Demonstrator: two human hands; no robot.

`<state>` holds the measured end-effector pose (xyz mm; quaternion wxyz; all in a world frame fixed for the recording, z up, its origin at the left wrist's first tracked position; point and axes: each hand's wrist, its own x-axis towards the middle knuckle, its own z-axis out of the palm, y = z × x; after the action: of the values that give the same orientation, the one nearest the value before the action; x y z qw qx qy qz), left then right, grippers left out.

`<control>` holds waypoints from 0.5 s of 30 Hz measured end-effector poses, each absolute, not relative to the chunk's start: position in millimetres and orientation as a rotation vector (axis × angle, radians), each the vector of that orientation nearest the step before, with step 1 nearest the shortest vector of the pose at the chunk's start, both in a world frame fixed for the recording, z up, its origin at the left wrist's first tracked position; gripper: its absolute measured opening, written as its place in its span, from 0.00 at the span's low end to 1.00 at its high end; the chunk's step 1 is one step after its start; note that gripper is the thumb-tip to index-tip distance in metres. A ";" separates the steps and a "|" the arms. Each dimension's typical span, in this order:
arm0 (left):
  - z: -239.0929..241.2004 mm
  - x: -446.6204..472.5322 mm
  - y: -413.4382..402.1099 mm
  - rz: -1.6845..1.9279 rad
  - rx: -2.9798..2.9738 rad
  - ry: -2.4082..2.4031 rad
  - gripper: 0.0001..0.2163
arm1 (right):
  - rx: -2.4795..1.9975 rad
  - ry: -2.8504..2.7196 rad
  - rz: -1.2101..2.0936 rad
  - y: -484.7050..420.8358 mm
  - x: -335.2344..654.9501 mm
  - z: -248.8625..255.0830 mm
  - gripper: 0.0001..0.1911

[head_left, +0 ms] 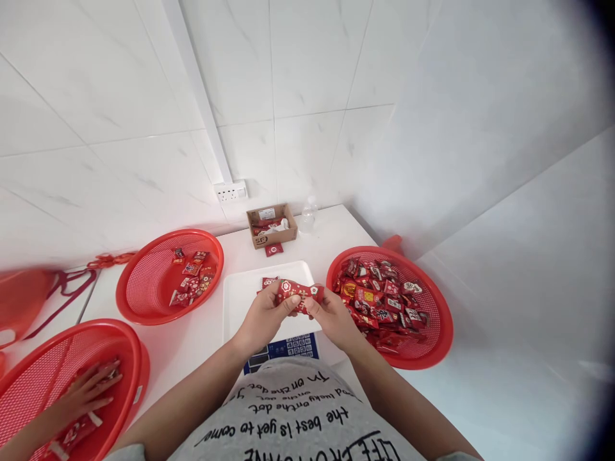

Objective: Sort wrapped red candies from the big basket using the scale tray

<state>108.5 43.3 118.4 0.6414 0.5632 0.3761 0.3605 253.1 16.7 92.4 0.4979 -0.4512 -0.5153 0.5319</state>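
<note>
Between my two hands is a red printed packet [298, 296] with white flower patterns, held above a weighing scale. My left hand [263, 315] grips its left side, thumb on the front. On its right side my right hand [335, 315] pinches it in the same way. Beneath lies the scale's white tray [235, 301], with a small red packet [269, 282] on it, partly hidden behind the held one. Part of the blue keypad [300, 346] shows below the tray. Close to my right hand stands a red basket [444, 320] with many red wrapped packets.
Another red basket [139, 282] at left holds several packets. A co-worker's hand [91, 390] reaches into the red basket [137, 358] at lower left. Near the wall are a cardboard box [273, 238], a red packet [274, 250] and a clear bottle [307, 216].
</note>
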 end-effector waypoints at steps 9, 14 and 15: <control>122.3 103.0 40.9 0.691 1.372 0.913 0.18 | -1.078 -1.145 1.413 19.0 256.2 90.1 0.13; 120.0 102.4 39.6 0.787 1.180 0.781 0.16 | -1.046 -1.071 1.488 20.2 256.6 87.8 0.12; 119.7 101.8 39.4 0.789 1.185 0.786 0.15 | -1.047 -1.096 1.507 20.2 257.8 88.7 0.12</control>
<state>101.8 39.4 119.7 0.6873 0.5292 0.3513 0.3523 257.8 20.2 88.7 0.4813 -0.4295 -0.4496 0.6179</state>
